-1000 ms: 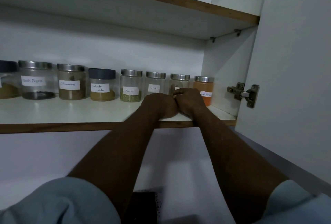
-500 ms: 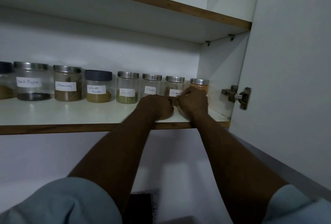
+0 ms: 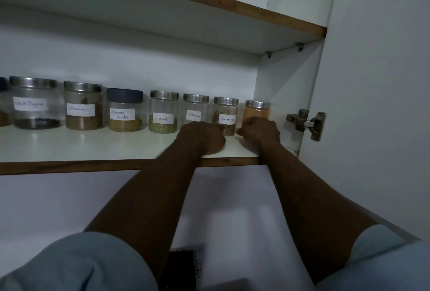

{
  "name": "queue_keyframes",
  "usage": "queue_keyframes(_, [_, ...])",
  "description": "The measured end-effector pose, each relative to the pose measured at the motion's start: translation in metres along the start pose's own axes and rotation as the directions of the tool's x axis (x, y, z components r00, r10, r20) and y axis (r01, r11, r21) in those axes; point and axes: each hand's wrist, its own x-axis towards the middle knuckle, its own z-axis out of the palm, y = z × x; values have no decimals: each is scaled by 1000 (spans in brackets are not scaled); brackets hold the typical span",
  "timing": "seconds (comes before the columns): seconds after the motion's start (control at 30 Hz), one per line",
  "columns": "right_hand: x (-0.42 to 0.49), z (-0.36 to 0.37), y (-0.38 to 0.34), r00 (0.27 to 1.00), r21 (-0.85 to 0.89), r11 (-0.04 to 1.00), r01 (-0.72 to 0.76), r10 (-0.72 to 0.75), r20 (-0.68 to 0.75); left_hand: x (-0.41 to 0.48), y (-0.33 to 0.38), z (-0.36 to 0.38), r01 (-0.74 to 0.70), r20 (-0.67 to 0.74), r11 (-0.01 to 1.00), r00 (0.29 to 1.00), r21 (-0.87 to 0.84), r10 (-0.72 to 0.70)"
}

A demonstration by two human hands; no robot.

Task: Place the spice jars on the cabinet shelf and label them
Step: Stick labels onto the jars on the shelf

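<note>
Cinnamon jar (image 3: 225, 117) uncovered, right hand (image 3: 260, 129) shifted (rightward)

Light blue short sleeves (image 3: 93, 258), bare forearms (image 3: 149, 197)

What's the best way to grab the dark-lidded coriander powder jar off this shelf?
I'd come from the front and grip round the clear body of the dark-lidded coriander powder jar, below its lid: it stands upright, with the steel-lidded cinnamon jar and fennel jar close beside it.

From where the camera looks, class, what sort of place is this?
Probably a home kitchen cupboard: labelled glass spice jars on a white, brown-edged shelf, beside a silver metal door hinge.
</note>
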Motion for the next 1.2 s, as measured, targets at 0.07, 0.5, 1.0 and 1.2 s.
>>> queue_keyframes(0.07, [0,0,0,1000,-16,1000,11,-11,13,0,1,-1,16,7,1000,1000,0,-16])
queue_keyframes(0.5, [5,1,1,996,-108,994,37,-28,81,-1,4,-4,46,48,999,998,5,-46])
queue_keyframes(1.0, [4,3,3,995,-108,992,58,-50,81,0,2,-1,38,19,999,999,6,-38])
queue_keyframes(1.2, [1,1,1,996,-119,991,53,-44,83,-1,2,-2,35,19,999,999,-2,-35])
